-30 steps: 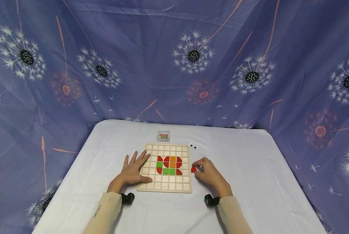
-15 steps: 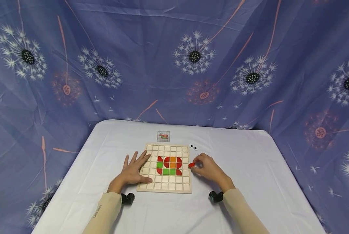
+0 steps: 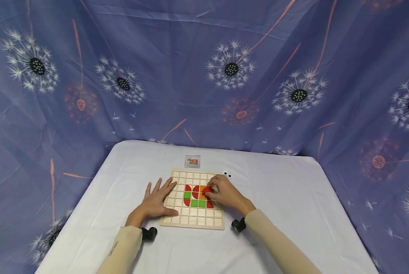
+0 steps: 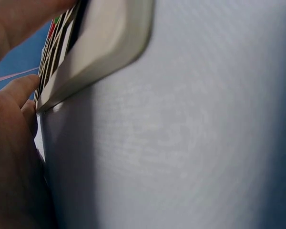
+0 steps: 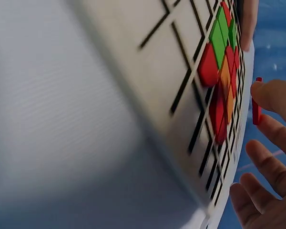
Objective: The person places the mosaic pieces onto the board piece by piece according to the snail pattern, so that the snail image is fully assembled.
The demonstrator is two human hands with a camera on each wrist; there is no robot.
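A wooden grid board (image 3: 180,220) lies on the table with red, green and orange tiles set in its middle cells. My left hand (image 3: 155,201) rests on the board's left edge, fingers spread and straight. Above the right part of the pattern, my right hand (image 3: 226,193) pinches a red rounded tile (image 3: 207,190) between thumb and forefinger. In the right wrist view that red tile (image 5: 257,102) is held on edge, clear of the board, while the other fingers curve loosely. Part of the orange and red tiles beneath is covered by the held piece and fingers.
A small picture card (image 3: 192,161) with a coloured grid pattern lies behind the board. Two round eye pieces (image 3: 227,174) sit at its back right corner. White cloth (image 3: 286,198) covers the table, and a blue dandelion-print curtain (image 3: 177,76) hangs behind.
My right hand has carried the red tile from beside the board's right edge leftward, over the pattern. The left hand stays in place on the board. The head view has shifted slightly.
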